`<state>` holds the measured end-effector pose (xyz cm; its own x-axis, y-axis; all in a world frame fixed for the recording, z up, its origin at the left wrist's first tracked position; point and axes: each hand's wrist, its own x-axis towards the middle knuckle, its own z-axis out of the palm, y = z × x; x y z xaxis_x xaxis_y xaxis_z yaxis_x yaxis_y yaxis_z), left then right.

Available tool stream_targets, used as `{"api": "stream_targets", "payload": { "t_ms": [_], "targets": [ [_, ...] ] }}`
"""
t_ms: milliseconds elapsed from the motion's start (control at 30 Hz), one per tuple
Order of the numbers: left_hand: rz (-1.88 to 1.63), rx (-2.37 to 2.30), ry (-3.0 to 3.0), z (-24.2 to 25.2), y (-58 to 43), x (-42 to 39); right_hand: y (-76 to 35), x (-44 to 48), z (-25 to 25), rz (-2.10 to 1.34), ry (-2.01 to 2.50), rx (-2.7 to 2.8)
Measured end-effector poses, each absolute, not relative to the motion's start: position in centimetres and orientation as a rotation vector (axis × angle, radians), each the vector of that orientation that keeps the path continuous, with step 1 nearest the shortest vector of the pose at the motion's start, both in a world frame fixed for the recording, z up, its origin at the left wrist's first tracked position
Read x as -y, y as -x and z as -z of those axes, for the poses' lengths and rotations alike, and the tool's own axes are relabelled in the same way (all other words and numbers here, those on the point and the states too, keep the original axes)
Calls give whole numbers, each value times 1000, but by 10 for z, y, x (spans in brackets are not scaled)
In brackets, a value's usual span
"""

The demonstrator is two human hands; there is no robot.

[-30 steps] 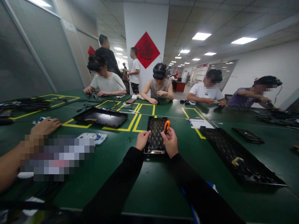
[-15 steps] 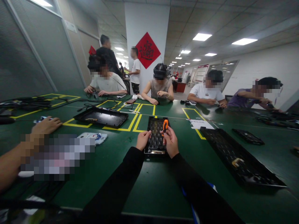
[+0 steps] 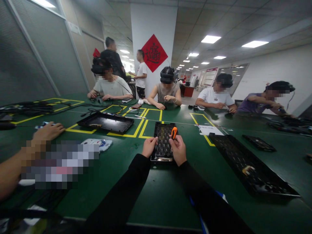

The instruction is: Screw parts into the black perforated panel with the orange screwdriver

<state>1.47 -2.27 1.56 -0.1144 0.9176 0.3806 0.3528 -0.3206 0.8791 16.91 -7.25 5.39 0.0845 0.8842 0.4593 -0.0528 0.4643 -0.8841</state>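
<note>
The fingers of the right hand (image 3: pixel 178 150) are curled together, pinching a small screwdriver (image 3: pixel 174 132) with an orange handle. It stands nearly upright, tip down inside an opened black tablet (image 3: pixel 162 144). The left hand (image 3: pixel 149 147) rests on the tablet's left edge, fingers pressed together and thumb on the frame. The tablet lies flat on the green table (image 3: pixel 158 190), directly in front of the person, between both black-sleeved arms.

The step in hand appears to be turning a small screw inside the casing. That calls for a steady grip on the frame and a straight tool.

Farther out, a black tray (image 3: pixel 106 122) sits to the left, a long black panel (image 3: pixel 248 162) to the right, and a co-worker's hand (image 3: pixel 48 130) rests at far left.
</note>
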Motion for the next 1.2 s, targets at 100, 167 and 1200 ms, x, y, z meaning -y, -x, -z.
{"api": "stream_targets", "payload": {
  "t_ms": [100, 167, 1200],
  "targets": [
    [-1446, -1406, -1661, -16, -14, 23, -170, 73, -55, -840, 838, 1283],
    [-1447, -1407, -1668, -15, -14, 22, -169, 73, -55, -860, 824, 1247],
    [-1447, -1385, -1665, -16, -14, 24, -166, 70, -52, -782, 766, 1263]
  ]
}}
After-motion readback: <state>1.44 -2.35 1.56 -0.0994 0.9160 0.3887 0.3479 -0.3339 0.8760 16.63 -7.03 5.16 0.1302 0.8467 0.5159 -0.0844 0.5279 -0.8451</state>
